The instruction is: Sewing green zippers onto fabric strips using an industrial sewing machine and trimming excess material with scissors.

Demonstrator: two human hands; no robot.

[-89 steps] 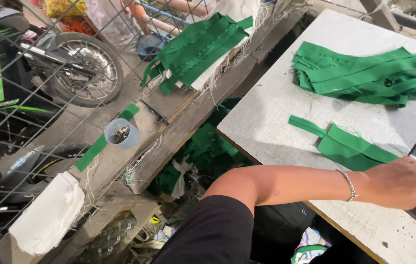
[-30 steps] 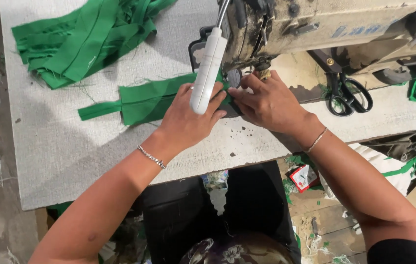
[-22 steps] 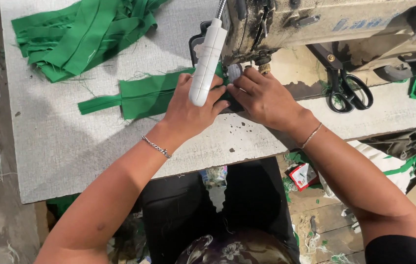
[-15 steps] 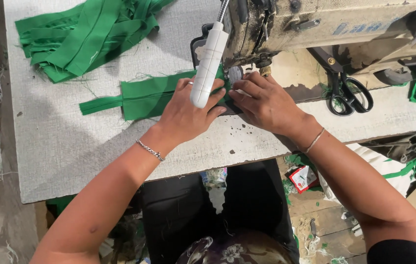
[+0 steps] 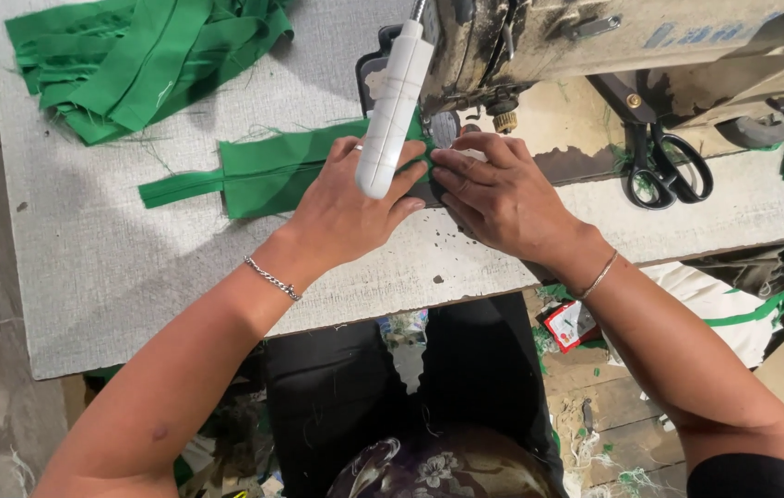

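I have both hands flat, fingers spread and pressing, left hand (image 5: 346, 207) and right hand (image 5: 503, 198) pinning the green fabric strip (image 5: 263, 171) under the sewing machine (image 5: 595, 41) at the worktop's far edge, mid-seam, wanting even feeding.

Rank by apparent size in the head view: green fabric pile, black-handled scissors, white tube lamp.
1. Heap of green fabric strips, clearly largest.
2. White tube lamp and black-handled scissors: similar; lamp sits nearer the camera, so unranked.
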